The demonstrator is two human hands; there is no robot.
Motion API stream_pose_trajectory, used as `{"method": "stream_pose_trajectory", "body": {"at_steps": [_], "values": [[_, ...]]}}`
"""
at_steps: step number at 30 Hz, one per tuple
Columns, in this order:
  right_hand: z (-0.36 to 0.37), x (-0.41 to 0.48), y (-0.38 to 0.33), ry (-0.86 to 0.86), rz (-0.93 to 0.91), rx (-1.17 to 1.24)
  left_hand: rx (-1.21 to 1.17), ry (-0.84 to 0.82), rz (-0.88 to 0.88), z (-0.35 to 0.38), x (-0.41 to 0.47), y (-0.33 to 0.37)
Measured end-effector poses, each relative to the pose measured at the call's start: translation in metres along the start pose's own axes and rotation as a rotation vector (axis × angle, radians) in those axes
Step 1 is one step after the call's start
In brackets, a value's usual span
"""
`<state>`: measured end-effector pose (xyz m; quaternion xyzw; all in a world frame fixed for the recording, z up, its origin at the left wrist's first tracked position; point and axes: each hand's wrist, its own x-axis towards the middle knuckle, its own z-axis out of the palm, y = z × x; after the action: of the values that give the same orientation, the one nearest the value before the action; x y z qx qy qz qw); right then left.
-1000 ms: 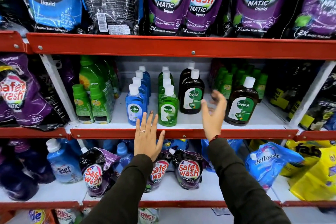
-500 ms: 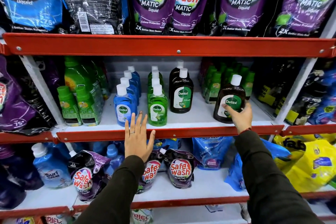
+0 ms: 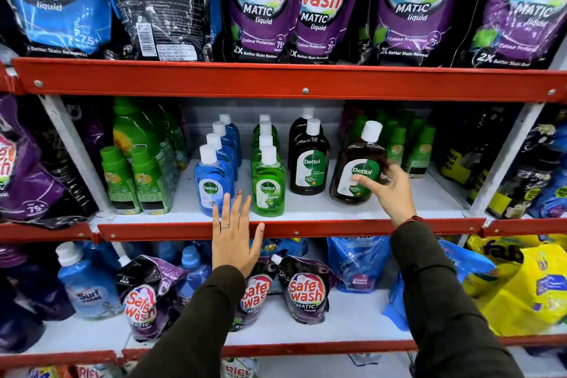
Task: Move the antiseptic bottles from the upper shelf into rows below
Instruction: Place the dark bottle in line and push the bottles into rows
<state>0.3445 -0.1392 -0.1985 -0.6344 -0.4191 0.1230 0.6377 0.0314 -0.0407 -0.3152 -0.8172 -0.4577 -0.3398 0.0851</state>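
Note:
On the middle shelf (image 3: 306, 212) stand three rows of Dettol bottles with white caps: a blue row (image 3: 211, 181), a green row (image 3: 268, 184) and a brown row (image 3: 310, 163). To their right, a single brown Dettol bottle (image 3: 356, 163) leans left, tilted. My right hand (image 3: 388, 190) grips its lower right side, fingers across the label. My left hand (image 3: 234, 236) is flat and spread over the red shelf edge, in front of the blue and green rows, holding nothing.
Small green bottles (image 3: 408, 144) stand behind the held bottle, and more green bottles (image 3: 135, 175) at the left. Safe Wash pouches (image 3: 260, 3) fill the top shelf. Below lie pouches (image 3: 306, 291), a Surf bottle (image 3: 86, 285) and yellow packs (image 3: 527, 279). White uprights (image 3: 506, 156) bound the bay.
My right hand moved right from mid-shelf to the single brown bottle and closed on it; the bottle now leans left. My left hand stayed on the shelf edge.

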Motion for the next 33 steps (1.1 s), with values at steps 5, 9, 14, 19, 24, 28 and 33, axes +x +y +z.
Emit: {"method": "stream_pose_trajectory", "body": {"at_steps": [5, 9, 14, 19, 24, 28, 33], "values": [[0.032, -0.003, -0.014, -0.185, -0.020, 0.002, 0.008, -0.002, 0.000, 0.000, 0.000, -0.001], [0.050, -0.008, -0.014, -0.247, -0.016, -0.009, 0.027, -0.009, -0.001, 0.001, 0.000, -0.002], [0.061, -0.012, -0.007, -0.280, -0.007, -0.009, 0.021, -0.023, -0.010, 0.003, 0.000, -0.003], [0.064, -0.015, -0.003, -0.287, 0.010, 0.002, 0.038, -0.015, -0.005, 0.002, 0.000, -0.003], [0.064, -0.013, -0.001, -0.300, -0.015, -0.003, 0.040, -0.014, -0.005, 0.000, 0.000, -0.001], [0.064, -0.014, 0.002, -0.306, -0.021, -0.008, -0.064, 0.043, -0.035, -0.006, -0.003, 0.012], [0.065, -0.029, 0.004, -0.310, 0.054, 0.103, -0.364, 0.152, -0.026, -0.017, 0.007, 0.065]]}}
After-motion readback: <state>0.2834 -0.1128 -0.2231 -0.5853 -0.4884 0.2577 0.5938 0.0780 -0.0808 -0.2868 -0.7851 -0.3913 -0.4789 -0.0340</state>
